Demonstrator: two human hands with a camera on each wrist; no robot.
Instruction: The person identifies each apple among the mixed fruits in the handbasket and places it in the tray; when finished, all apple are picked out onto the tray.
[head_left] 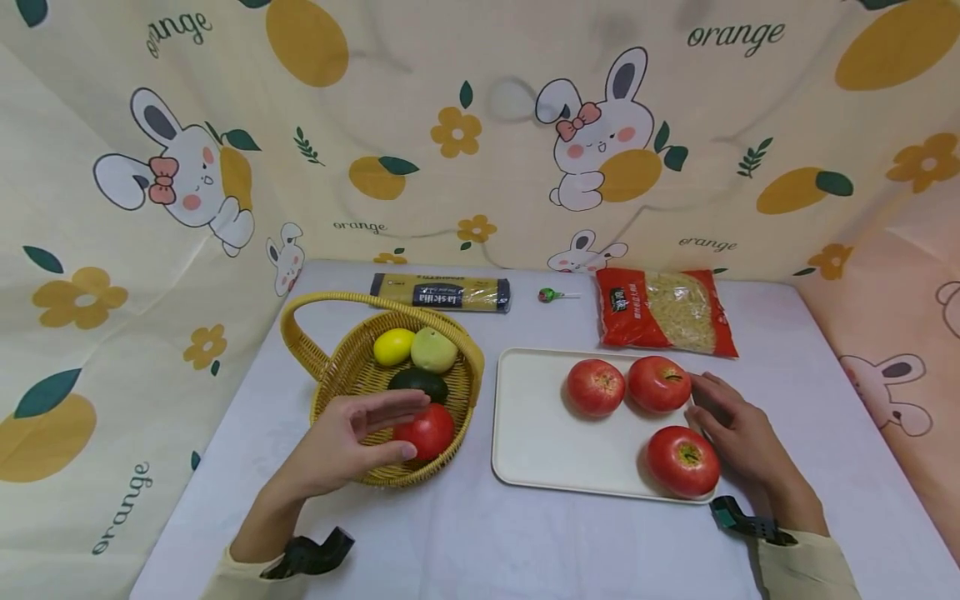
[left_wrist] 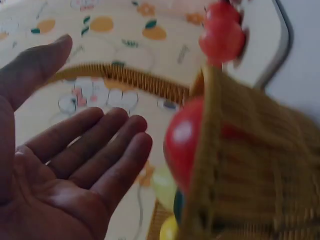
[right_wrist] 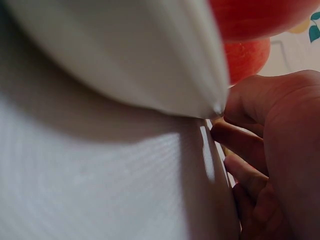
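My left hand [head_left: 341,446] is held with fingers extended and thumb apart, over the near left side of a wicker basket [head_left: 330,392]. Nothing lies in its palm, which the left wrist view shows facing up. In the basket are a red round fruit [head_left: 429,433], a dark green avocado-like fruit [head_left: 420,383], a yellow lemon [head_left: 393,347] and a pale green round fruit [head_left: 433,350]. My right hand [head_left: 746,433] is at the right edge of a white tray [head_left: 540,425], thumb and fingertips right at the rim. Three red apples [head_left: 682,461] sit on the tray.
Behind the basket lies a pack of spaghetti [head_left: 442,292]. A small wrapped lollipop [head_left: 550,295] and a red bag of pasta [head_left: 663,312] are along the back of the white table [head_left: 465,533]. The basket's tall handle [head_left: 360,298] arches up at its far side.
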